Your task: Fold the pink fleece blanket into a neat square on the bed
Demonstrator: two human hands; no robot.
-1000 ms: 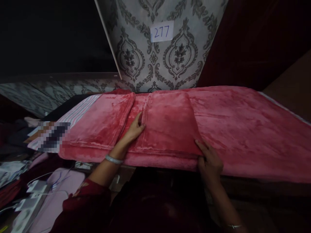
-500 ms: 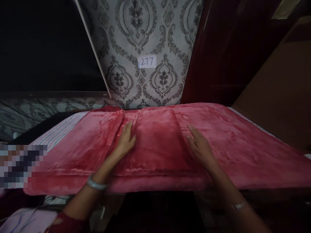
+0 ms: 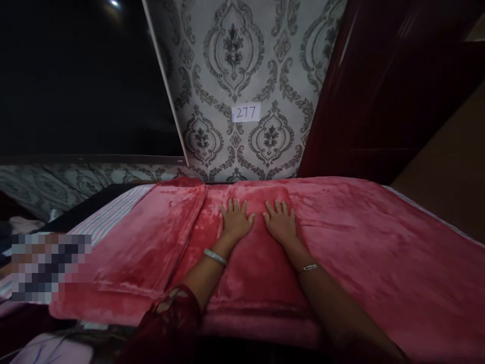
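- Apparently, smoothing is the step in hand: the left hand (image 3: 238, 220) and the right hand (image 3: 281, 223) lie palm down on a folded panel of pink-red plush fabric (image 3: 261, 268), seemingly to flatten it.
- My judgement is that any further move of the plush calls for raising the palms and hooking fingertips under an edge; the soft pile would probably drag and wrinkle if the palms slid sideways under pressure.
- As for the grip, neither hand clamps anything. On both, the fingers fan apart and point away from the body, the thumbs face inward, and a gap of plush separates the two hands.
- The left palm rests near the panel's left edge, the right palm near its right edge. How hard either presses, I cannot tell.
- The folded panel sits at the centre of the view, in front of grey-and-white patterned wallpaper (image 3: 233, 55).
- Leftward, beyond a narrow band of plush, lies a second folded section of pink-red plush (image 3: 151, 242), with pale striped cloth (image 3: 119, 212) along its outer side.
- Rightward, a broad unfolded spread of pink plush (image 3: 382, 263) reaches the edge of view, lightly creased.
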